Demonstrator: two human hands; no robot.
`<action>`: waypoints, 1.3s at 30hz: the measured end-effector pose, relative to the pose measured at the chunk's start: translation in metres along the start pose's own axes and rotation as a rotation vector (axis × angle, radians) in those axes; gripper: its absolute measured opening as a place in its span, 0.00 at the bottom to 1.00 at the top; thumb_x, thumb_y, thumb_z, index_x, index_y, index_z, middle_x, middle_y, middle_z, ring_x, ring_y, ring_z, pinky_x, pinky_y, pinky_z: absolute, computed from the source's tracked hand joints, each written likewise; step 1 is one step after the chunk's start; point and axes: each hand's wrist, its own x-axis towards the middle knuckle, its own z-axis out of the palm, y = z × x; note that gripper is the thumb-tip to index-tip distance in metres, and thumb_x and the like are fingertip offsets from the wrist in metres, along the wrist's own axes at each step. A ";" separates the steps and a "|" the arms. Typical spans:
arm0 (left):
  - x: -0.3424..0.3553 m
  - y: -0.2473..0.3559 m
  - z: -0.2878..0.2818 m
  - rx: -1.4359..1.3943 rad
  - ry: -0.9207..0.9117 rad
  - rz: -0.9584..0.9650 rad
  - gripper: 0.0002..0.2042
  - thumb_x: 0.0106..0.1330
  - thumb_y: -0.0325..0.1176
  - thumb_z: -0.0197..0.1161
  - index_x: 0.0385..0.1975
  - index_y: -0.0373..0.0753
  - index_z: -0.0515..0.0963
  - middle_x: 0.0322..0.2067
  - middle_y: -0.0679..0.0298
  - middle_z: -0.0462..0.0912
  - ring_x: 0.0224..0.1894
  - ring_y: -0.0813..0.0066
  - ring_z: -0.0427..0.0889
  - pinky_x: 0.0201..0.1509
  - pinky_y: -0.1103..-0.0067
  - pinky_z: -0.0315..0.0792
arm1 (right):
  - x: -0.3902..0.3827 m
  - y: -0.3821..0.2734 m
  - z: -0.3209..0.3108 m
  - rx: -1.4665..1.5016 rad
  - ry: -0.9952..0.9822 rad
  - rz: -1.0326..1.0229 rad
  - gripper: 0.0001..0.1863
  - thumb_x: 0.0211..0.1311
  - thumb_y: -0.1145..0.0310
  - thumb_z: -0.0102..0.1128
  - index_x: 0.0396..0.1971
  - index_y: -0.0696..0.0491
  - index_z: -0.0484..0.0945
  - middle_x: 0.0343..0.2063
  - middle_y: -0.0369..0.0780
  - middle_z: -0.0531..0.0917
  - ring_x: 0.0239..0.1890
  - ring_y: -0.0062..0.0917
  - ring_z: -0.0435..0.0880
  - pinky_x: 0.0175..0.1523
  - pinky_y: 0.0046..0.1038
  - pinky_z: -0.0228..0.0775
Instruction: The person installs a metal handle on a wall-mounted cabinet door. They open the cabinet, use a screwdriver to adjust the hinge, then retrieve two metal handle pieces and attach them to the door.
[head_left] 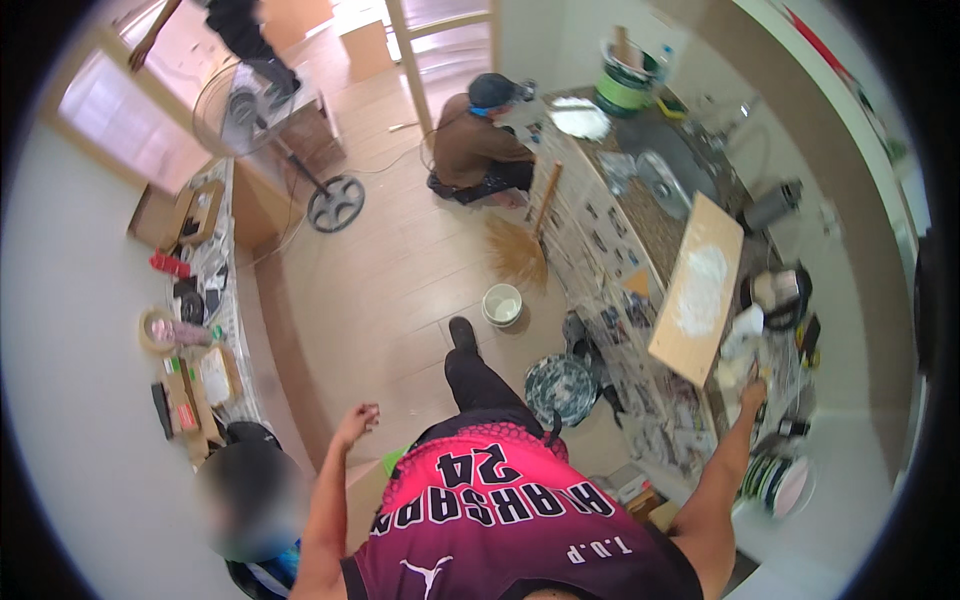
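On the right, a long bench [655, 245] with paper on the front. At the bench, near the right hand [753, 392], a wooden board [690, 360] with white paste [702, 290] on top. On the pale floor [400, 270], a white bucket [502, 305], a broom [518, 250], a fan [335, 203] and a crouching person [470, 150]. Reaching out over the bench with the right arm [725, 470]; too small to tell if gripping. Holding the left hand [358, 423] up, empty, with loosely bent fingers, far from the right one.

left hand [357, 424]: out front, loosely curled | right arm [722, 475]: stretched forward-right | right hand [754, 393]: grip unclear
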 end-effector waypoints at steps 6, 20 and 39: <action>0.139 0.178 -0.051 0.264 -0.105 0.135 0.19 0.76 0.45 0.64 0.62 0.44 0.79 0.49 0.63 0.86 0.45 0.72 0.86 0.45 0.72 0.79 | -0.004 -0.057 -0.020 0.032 0.141 0.070 0.24 0.69 0.71 0.58 0.62 0.68 0.75 0.62 0.58 0.79 0.65 0.52 0.79 0.71 0.45 0.69; 0.334 0.240 -0.148 -0.275 0.064 -0.319 0.13 0.76 0.34 0.59 0.57 0.46 0.81 0.46 0.65 0.86 0.41 0.70 0.85 0.44 0.69 0.79 | -0.084 -0.784 -0.142 1.015 -0.308 -0.052 0.15 0.71 0.73 0.61 0.55 0.58 0.81 0.42 0.46 0.87 0.44 0.35 0.86 0.52 0.34 0.77; 0.530 0.601 -0.421 -0.562 0.357 -0.256 0.16 0.76 0.34 0.62 0.60 0.40 0.80 0.50 0.61 0.86 0.49 0.70 0.84 0.52 0.72 0.78 | 0.096 -1.660 -0.607 1.976 -1.696 -2.249 0.22 0.77 0.73 0.54 0.67 0.58 0.75 0.62 0.50 0.78 0.63 0.41 0.77 0.70 0.41 0.66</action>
